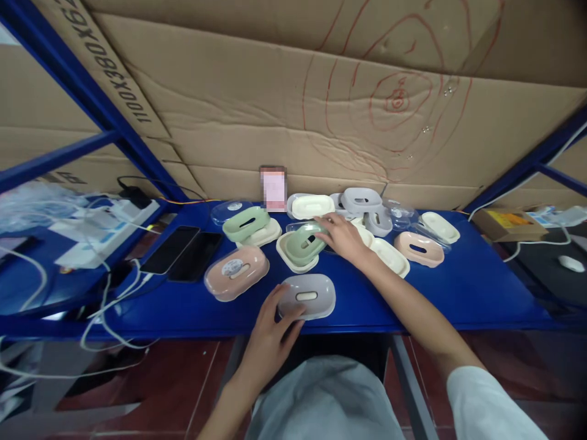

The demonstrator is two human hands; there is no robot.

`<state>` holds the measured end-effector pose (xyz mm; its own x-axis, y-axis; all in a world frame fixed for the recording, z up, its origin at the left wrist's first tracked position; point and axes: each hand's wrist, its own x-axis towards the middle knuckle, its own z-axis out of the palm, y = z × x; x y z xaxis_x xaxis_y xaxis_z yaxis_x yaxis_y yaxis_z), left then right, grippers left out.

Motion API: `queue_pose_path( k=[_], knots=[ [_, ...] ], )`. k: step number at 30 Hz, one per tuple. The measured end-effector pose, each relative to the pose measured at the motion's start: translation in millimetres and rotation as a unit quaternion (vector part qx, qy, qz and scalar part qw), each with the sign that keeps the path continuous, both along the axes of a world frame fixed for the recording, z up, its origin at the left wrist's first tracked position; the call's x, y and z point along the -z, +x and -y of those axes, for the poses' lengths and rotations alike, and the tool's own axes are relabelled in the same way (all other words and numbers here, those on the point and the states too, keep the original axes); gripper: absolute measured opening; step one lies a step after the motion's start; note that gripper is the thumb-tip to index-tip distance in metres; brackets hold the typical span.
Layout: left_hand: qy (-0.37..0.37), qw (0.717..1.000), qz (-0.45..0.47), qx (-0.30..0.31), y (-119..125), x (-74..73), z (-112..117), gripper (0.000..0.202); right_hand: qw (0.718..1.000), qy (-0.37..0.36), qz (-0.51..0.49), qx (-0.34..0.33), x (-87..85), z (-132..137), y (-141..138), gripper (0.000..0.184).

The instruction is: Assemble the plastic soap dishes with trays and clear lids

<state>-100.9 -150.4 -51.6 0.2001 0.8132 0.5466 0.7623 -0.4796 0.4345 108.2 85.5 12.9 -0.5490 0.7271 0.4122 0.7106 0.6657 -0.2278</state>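
Observation:
A lavender-grey soap box (323, 299) with a clear cover and a slot showing white lies near the table's front edge. My left hand (270, 327) is closed about its left end, fingers at the far side and thumb at the near side. Further back, my right hand (343, 239) has its fingertips on the right edge of a green soap dish (300, 245), which sits tilted over a cream soap tray (308, 266). A pink soap box (236, 275) with a clear cover and a round sticker lies left of my left hand.
Green (245, 225), grey (362, 199), cream (389, 258) and pink soap dish parts (419, 249) lie around, with clear lids (229, 212). Two dark phones (170, 249) and white cables (110, 305) occupy the left. A phone (274, 189) leans against the cardboard wall (220, 104).

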Motion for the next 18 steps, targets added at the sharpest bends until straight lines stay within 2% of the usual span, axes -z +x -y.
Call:
queue_pose_path(
  k=[2,5,8,10,14,16,18],
  knots=[
    [0.001,1.0,0.002,0.003,3.8,-1.4,-6.6,0.034,1.0,0.004,-0.019,0.011,2.7,-6.1,1.0,0.032],
    [-0.001,1.0,0.0,0.007,11.4,-4.3,-19.1,0.031,0.998,0.024,-0.055,0.029,-0.2,5.3,16.1,0.03],
    [-0.016,1.0,0.013,0.011,16.7,-5.0,-27.5,0.031,0.989,0.085,-0.12,0.006,-1.8,46.2,39.2,0.033],
    [-0.039,0.998,0.048,-0.003,17.9,-4.3,-29.0,0.042,0.981,0.113,-0.158,-0.011,3.8,86.1,53.4,0.038],
    [-0.075,0.994,0.081,-0.009,17.9,-3.4,-27.7,0.078,0.986,0.035,-0.163,-0.027,27.1,158.8,68.6,0.047],
    [-0.07,0.996,0.052,0.009,17.7,-3.2,-27.9,0.078,0.991,-0.013,-0.124,-0.048,37.7,176.9,69.9,0.046],
    [-0.058,0.998,0.029,0.021,17.2,-2.0,-28.9,0.069,0.995,-0.036,-0.077,-0.059,43.9,181.3,69.3,0.048]
  ],
)
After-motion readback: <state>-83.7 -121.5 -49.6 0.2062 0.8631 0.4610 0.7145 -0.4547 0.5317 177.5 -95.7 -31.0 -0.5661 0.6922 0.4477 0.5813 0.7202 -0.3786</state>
